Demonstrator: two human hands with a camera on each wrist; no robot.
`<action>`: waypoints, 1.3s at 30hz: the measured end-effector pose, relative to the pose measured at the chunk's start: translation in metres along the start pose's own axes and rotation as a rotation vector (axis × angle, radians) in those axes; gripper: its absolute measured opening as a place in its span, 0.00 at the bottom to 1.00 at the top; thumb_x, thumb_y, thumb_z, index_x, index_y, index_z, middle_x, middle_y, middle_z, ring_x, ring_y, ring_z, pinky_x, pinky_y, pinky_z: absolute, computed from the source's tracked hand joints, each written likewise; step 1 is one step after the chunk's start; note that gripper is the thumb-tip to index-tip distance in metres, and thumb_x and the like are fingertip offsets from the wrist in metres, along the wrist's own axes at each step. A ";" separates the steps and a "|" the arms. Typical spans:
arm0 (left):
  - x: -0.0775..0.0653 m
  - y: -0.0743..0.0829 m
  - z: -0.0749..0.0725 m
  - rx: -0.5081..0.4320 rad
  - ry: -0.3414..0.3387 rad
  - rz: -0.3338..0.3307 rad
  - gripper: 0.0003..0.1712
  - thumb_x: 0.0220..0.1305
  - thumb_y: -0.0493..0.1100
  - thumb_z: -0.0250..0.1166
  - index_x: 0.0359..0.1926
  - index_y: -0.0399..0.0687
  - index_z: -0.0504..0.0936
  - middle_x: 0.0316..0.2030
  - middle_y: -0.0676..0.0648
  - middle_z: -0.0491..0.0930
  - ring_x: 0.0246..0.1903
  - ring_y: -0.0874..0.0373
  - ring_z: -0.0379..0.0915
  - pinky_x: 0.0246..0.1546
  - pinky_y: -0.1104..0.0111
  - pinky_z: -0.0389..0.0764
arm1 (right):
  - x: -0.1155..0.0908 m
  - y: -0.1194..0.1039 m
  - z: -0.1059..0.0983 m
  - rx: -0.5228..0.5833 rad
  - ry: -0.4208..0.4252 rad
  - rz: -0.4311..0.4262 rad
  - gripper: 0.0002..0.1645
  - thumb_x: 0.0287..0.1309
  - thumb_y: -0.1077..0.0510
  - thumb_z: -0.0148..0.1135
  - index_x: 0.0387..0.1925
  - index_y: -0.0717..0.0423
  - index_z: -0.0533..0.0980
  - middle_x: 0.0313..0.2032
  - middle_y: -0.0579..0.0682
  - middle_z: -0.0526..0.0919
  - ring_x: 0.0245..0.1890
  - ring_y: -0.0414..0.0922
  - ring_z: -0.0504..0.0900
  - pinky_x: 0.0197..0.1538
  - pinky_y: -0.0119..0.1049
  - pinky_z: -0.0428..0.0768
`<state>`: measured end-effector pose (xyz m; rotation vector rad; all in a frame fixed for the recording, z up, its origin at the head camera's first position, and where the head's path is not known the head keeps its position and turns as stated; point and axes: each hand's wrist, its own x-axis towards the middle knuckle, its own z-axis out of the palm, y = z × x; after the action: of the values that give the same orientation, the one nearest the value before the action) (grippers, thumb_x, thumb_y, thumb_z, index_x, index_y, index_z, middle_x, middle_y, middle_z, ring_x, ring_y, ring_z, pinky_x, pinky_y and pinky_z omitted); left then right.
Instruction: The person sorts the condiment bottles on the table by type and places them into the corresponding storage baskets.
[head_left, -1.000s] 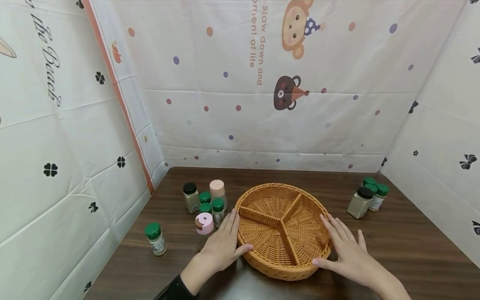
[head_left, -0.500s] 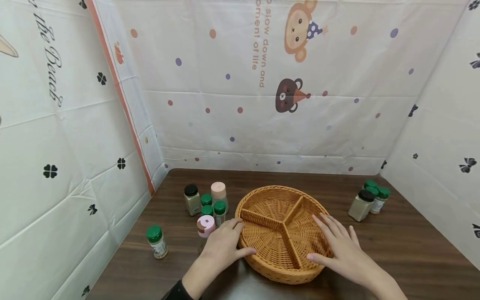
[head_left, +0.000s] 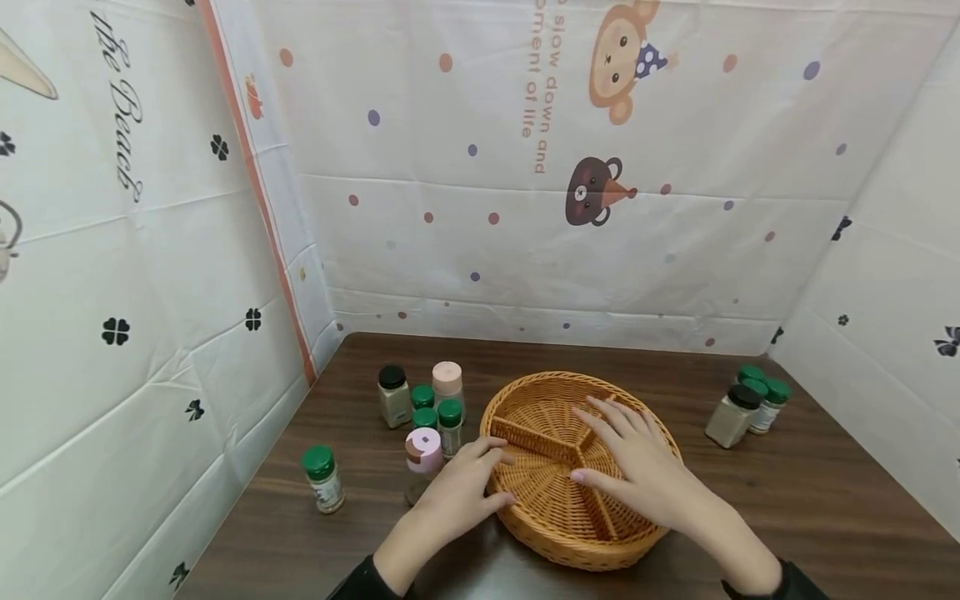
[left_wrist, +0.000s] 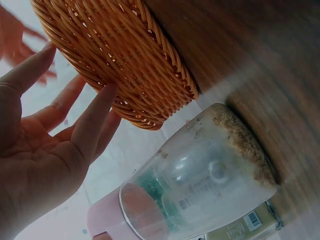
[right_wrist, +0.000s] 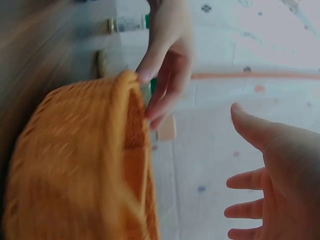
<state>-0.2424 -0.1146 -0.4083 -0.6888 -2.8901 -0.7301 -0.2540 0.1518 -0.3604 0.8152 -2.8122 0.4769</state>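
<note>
A round wicker basket (head_left: pixel 540 542) stands on the wooden table, split by woven dividers into 3 compartments. At its left rim my left hand (head_left: pixel 463 493) rests with loosely bent fingers; in the left wrist view its fingertips (left_wrist: pixel 107 92) meet the woven side. My right hand (head_left: pixel 641 467) is over the right part of the basket, fingers spread and holding nothing, hiding some of the dividers. The right wrist view shows that hand (right_wrist: pixel 285 175) apart from the rim. Beside my left hand stands a pink-capped clear jar (left_wrist: pixel 200 175) with brown grains at its bottom.
Several seasoning jars with green, black and pale caps, among them a black-capped jar (head_left: pixel 393 398), cluster left of the basket. A lone green-capped jar (head_left: pixel 324 481) stands farther left. Another group with a black-capped jar (head_left: pixel 731 417) is at the right. Printed cloth walls (head_left: pixel 450 250) enclose the table.
My right hand has left the basket's right rim and moved left and up over its inside. My left hand stays at the left rim, its fingers more bent. The view has shifted slightly.
</note>
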 end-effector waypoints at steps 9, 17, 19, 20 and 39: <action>0.003 0.000 -0.002 0.036 -0.029 0.018 0.21 0.62 0.51 0.71 0.53 0.51 0.81 0.63 0.48 0.74 0.63 0.50 0.70 0.61 0.56 0.77 | 0.067 -0.047 -0.009 -0.016 0.043 -0.245 0.31 0.60 0.43 0.68 0.62 0.47 0.75 0.64 0.52 0.76 0.67 0.57 0.70 0.70 0.65 0.62; 0.001 -0.004 0.000 0.044 0.005 0.091 0.12 0.61 0.48 0.72 0.43 0.52 0.82 0.56 0.49 0.77 0.58 0.54 0.74 0.56 0.64 0.79 | 0.118 -0.100 0.005 0.075 -0.180 -0.315 0.22 0.64 0.51 0.66 0.59 0.44 0.78 0.62 0.47 0.78 0.59 0.46 0.80 0.54 0.44 0.81; 0.000 -0.004 0.001 0.027 0.022 0.119 0.11 0.61 0.47 0.72 0.42 0.51 0.81 0.50 0.51 0.79 0.53 0.58 0.76 0.51 0.68 0.80 | 0.125 -0.110 0.016 0.044 -0.224 -0.345 0.22 0.64 0.51 0.66 0.59 0.43 0.78 0.62 0.47 0.78 0.58 0.46 0.80 0.52 0.42 0.81; -0.001 -0.005 0.001 0.021 0.030 0.129 0.11 0.61 0.46 0.72 0.42 0.51 0.80 0.47 0.52 0.79 0.50 0.60 0.77 0.49 0.70 0.80 | 0.128 -0.113 0.020 0.024 -0.244 -0.361 0.22 0.64 0.51 0.66 0.59 0.43 0.78 0.62 0.47 0.78 0.58 0.46 0.80 0.52 0.41 0.81; -0.004 -0.006 0.001 0.075 0.052 0.129 0.13 0.63 0.47 0.71 0.45 0.52 0.78 0.41 0.56 0.81 0.45 0.66 0.78 0.46 0.74 0.78 | 0.138 -0.123 0.057 0.011 -0.301 -0.396 0.20 0.59 0.47 0.71 0.52 0.45 0.80 0.45 0.40 0.82 0.41 0.33 0.79 0.44 0.28 0.78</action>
<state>-0.2409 -0.1202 -0.4128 -0.8248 -2.7793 -0.6113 -0.3069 -0.0342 -0.3476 1.5172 -2.7911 0.3270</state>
